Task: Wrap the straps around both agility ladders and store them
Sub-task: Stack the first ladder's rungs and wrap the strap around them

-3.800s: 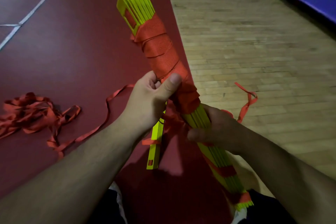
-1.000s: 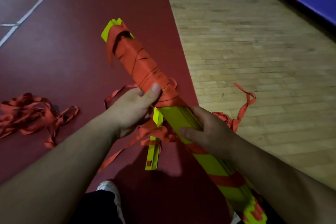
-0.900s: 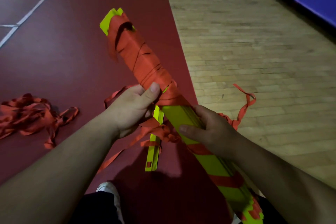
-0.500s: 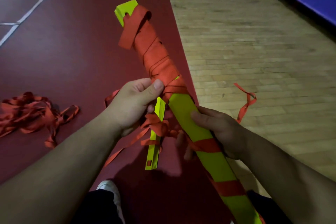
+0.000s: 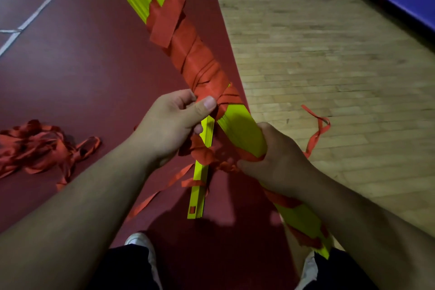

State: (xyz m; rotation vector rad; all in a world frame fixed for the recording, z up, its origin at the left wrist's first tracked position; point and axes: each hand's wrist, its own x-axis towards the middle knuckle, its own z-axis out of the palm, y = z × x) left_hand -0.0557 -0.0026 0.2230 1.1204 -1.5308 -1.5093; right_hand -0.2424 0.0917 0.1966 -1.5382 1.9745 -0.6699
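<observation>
Head view, and the ladder bundle [image 5: 242, 129] was up off the ground in both hands, over the red floor [image 5: 82, 66] close to its edge with the wooden floor [image 5: 329, 54]. Its long axis ran on a diagonal: near end down by the person's right leg, far end pointing away and to the left. Flat yellow rungs, stacked tight! Orange strap [image 5: 195, 59] covered the far half in overlapping turns, one loose flap hanging near the tip; the middle showed bare yellow, with more orange bands toward the near end. The left hand [image 5: 174, 125] pinched the strap at the wrap's near edge, thumb on top. The right hand [image 5: 277, 160] clenched round the bundle's middle. Below them a second ladder [image 5: 200, 181] lay on the red floor, and a tangled strap pile [image 5: 35, 146] sat by its left edge.
</observation>
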